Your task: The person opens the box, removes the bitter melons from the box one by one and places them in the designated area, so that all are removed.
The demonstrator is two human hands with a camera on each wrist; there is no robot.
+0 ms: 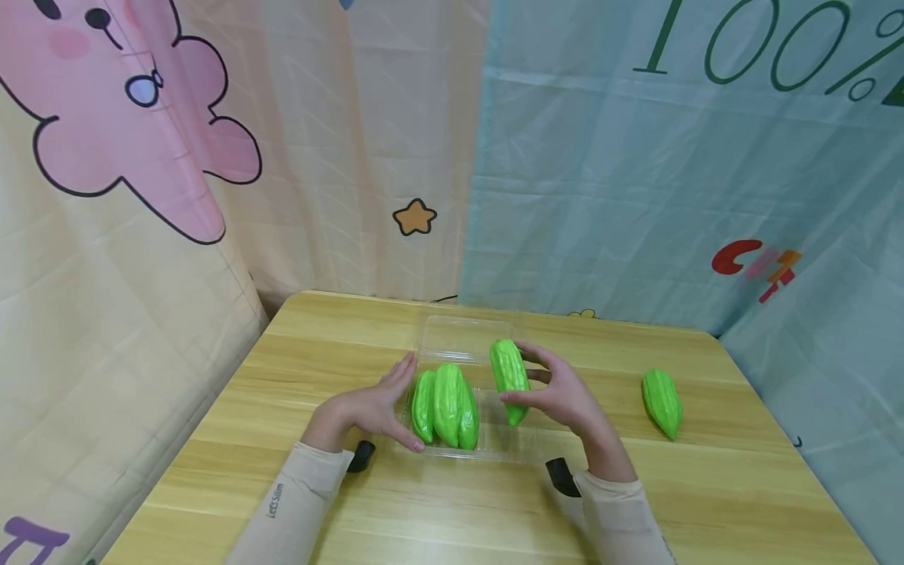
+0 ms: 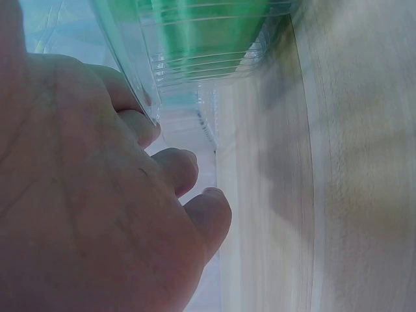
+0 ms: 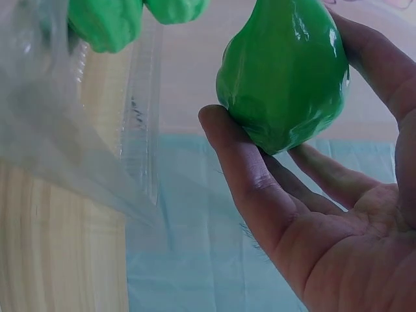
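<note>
My right hand point(image 1: 561, 392) holds a glossy, ridged green star fruit point(image 1: 510, 377) between thumb and fingers, above the right part of a clear plastic clamshell box point(image 1: 494, 447). In the right wrist view the fingers of the right hand point(image 3: 325, 227) surround the rounded end of that star fruit point(image 3: 286, 78). Three more star fruits point(image 1: 447, 404) lie side by side in the box's left part. My left hand point(image 1: 370, 408) spans the box's left end, thumb at the front and fingers toward the back. Its fingertips point(image 2: 149, 127) touch the clear rim in the left wrist view.
Another green star fruit point(image 1: 662, 402) lies on the wooden table point(image 1: 734, 486) to the right. The box's transparent lid point(image 1: 466, 337) is folded back behind it. Printed curtains point(image 1: 367, 157) hang beyond the table's back edge and along both sides.
</note>
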